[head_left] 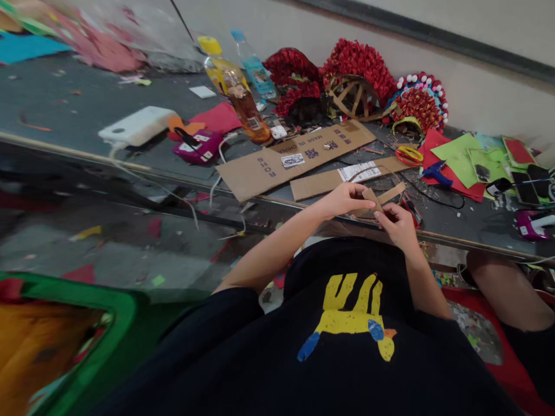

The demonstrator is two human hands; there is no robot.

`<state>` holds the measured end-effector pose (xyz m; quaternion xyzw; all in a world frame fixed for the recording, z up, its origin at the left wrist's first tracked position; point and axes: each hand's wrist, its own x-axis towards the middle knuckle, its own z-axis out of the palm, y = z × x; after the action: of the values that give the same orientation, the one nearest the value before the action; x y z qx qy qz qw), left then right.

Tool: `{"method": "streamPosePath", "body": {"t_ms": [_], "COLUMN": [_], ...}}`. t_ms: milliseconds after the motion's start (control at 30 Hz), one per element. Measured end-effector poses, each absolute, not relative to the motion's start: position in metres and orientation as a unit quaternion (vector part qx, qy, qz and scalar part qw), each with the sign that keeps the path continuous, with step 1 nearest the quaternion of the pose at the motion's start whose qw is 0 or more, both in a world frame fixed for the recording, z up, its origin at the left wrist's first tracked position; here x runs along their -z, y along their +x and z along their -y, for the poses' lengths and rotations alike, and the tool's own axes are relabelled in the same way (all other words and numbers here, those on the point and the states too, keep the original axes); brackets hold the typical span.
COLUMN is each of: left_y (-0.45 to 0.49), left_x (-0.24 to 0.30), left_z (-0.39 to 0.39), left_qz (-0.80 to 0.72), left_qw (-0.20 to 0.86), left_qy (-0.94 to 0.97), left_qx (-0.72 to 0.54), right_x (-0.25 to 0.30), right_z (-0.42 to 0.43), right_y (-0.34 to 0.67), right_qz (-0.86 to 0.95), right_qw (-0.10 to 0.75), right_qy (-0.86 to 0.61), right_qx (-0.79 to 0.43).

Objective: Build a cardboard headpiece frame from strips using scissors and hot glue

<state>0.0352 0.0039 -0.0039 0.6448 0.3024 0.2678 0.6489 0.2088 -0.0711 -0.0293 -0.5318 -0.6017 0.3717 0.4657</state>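
Head view: a small cardboard strip [382,196] is held up just over the near edge of the counter [65,104], in front of the person's chest. The left hand [347,199] is closed on its left end, thumb and fingers pinched together. The right hand [398,226] pinches the lower right end with its fingertips, the other fingers curled in. The strip looks bent or folded between the two grips, and its far end sticks out free over the counter. Nothing else appears to be joined to it, so the piece looks cut to size and part shaped, but not fixed to anything.

Just behind it a narrow cardboard sheet [329,180] lies flat, and beyond that a larger printed sheet [295,159], both seemingly whole. The scissors [409,155] and the blue glue gun [436,172] lie apart to the right, in neither hand. Red and green paper [459,153] lies past them. At the back, against the wall, stand red flower pieces [359,63] around a cardboard wheel [353,95], which look finished. Two bottles [240,92] stand to their left.
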Motion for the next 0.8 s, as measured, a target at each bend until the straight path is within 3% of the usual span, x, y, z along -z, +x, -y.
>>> {"method": "streamPosePath", "body": {"t_ms": [600,800], "left_y": [0.0337,0.0332], "left_x": [-0.0016,-0.0019], "left_z": [0.0000,0.0011], "left_qz": [-0.302,-0.300], "left_qw": [0.631,0.621], "left_qy": [0.665,0.668], "left_qx": [-0.262,-0.279], "right_x": [0.0291,0.0262], "right_z": [0.0714,0.0725], "right_y": [0.2098,0.2107], "right_qz": [0.615,0.640], "right_qw": [0.461,0.446], "right_qy": [-0.524,-0.541], "right_qx": [-0.367,-0.314]}}
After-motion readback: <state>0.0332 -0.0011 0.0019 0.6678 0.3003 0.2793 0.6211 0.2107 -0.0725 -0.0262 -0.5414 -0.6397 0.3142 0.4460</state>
